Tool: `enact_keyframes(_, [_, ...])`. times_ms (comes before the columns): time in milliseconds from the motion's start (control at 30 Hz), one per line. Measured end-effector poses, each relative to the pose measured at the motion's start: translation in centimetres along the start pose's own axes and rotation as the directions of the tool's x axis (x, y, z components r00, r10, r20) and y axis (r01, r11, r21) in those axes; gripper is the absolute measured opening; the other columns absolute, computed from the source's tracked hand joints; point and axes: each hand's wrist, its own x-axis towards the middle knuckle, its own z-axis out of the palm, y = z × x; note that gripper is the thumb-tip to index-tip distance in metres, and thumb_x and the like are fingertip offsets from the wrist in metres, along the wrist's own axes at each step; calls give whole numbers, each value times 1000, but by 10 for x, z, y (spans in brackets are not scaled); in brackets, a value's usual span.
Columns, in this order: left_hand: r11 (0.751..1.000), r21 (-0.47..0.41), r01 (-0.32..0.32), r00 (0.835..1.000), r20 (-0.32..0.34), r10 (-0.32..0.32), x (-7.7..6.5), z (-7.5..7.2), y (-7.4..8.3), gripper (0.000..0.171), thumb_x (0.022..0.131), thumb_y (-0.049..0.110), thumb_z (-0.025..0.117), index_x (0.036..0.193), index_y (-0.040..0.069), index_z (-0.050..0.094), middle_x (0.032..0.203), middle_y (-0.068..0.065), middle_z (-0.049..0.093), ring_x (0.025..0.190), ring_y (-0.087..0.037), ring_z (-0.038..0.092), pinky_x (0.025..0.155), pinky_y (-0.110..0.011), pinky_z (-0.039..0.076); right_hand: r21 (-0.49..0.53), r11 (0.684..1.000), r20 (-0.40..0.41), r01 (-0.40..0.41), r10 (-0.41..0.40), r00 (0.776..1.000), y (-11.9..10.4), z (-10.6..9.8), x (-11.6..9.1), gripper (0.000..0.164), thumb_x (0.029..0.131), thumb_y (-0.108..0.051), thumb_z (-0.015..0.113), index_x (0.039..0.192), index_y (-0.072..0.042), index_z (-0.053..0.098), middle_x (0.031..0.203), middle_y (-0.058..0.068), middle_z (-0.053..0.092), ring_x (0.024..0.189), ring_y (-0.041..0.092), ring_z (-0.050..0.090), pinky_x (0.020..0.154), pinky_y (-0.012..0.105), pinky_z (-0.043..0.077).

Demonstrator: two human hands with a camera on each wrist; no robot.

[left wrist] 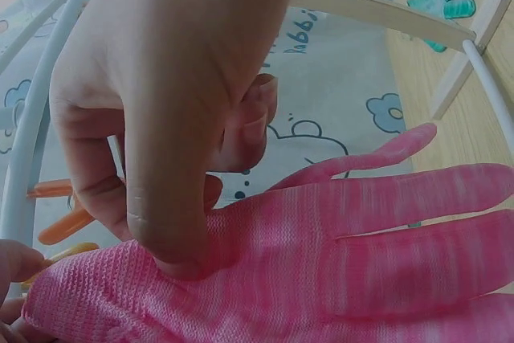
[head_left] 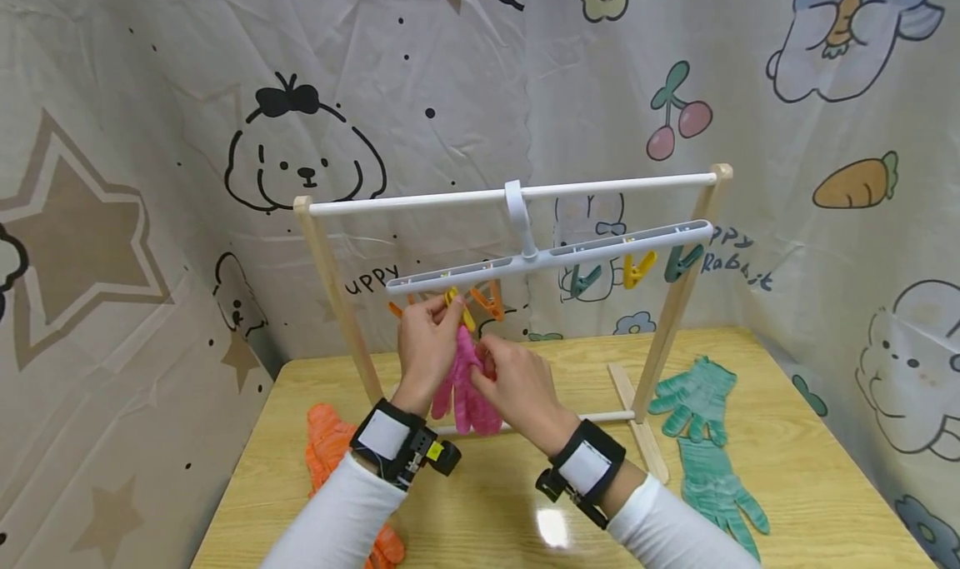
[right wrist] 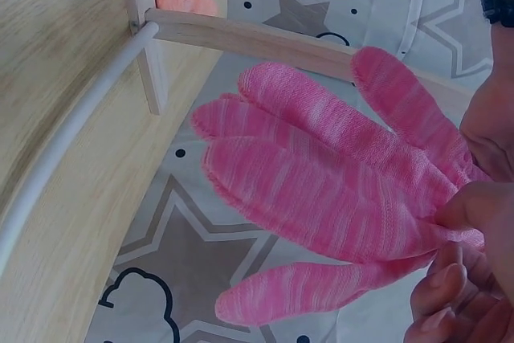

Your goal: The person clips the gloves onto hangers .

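Note:
A pink knit glove (head_left: 467,390) hangs fingers-down below the left end of the white clip hanger (head_left: 457,279). My left hand (head_left: 429,344) pinches a yellow clothespin (head_left: 452,296) under the hanger, just above the glove's cuff. With thumb and fingers, my right hand (head_left: 521,386) pinches the glove near its cuff; the left wrist view shows this hand large over the pink knit. Whether the clothespin bites the cuff is hidden by the fingers. Orange clothespins (head_left: 489,301) hang on either side of my left hand.
The hanger hooks over a white rod (head_left: 420,201) on a wooden-legged rack (head_left: 337,302). Green clothespins (head_left: 585,281) and another yellow clothespin (head_left: 637,269) hang at right. Green gloves (head_left: 720,486) lie on the table's right, orange gloves (head_left: 324,444) on its left.

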Motion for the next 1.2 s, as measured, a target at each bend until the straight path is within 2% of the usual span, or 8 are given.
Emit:
enact_keyframes(200, [1000,13,-16,1000,-7,16,-1,0,1,29,101,28,62,104,4,78,69,-10,69,50,-6,47,45,-19,31,-8,1000,-14,-2,2,1000,-1,-1,4,15,88,-16,77,88,-13,63,63,-6,50,52,6,41,45,18,27])
enact_keyframes(367, [999,24,-31,999,-10,31,-1,-1,1,30,101,28,61,105,4,78,67,-9,66,51,-7,46,45,-19,29,-17,1000,-37,4,-4,999,-2,-4,7,14,87,-17,77,88,-13,64,63,-5,50,53,7,42,45,19,27])
enact_keyframes(733, [999,21,-25,1000,-11,26,0,-2,-2,30,100,28,63,108,4,78,85,-14,77,57,-6,56,47,-18,38,-11,1000,-30,1,-1,1000,-1,-4,10,13,88,-16,76,86,-14,63,62,-6,49,53,6,41,45,19,26])
enact_keyframes(967, [1000,12,-15,1000,-27,16,0,-5,-4,29,98,29,66,108,4,78,80,-15,76,52,-4,50,45,-19,32,-13,1000,-40,14,-14,999,-2,-4,10,11,87,-16,76,89,-14,65,64,-6,51,52,6,41,45,19,26])
enact_keyframes(1200, [999,13,-29,999,-44,30,0,-5,-4,31,97,27,68,113,1,76,95,-16,79,57,-1,55,46,-18,33,-17,1000,-36,12,-13,999,-3,-4,11,10,87,-16,76,91,-13,67,65,-6,54,53,6,42,45,19,28])
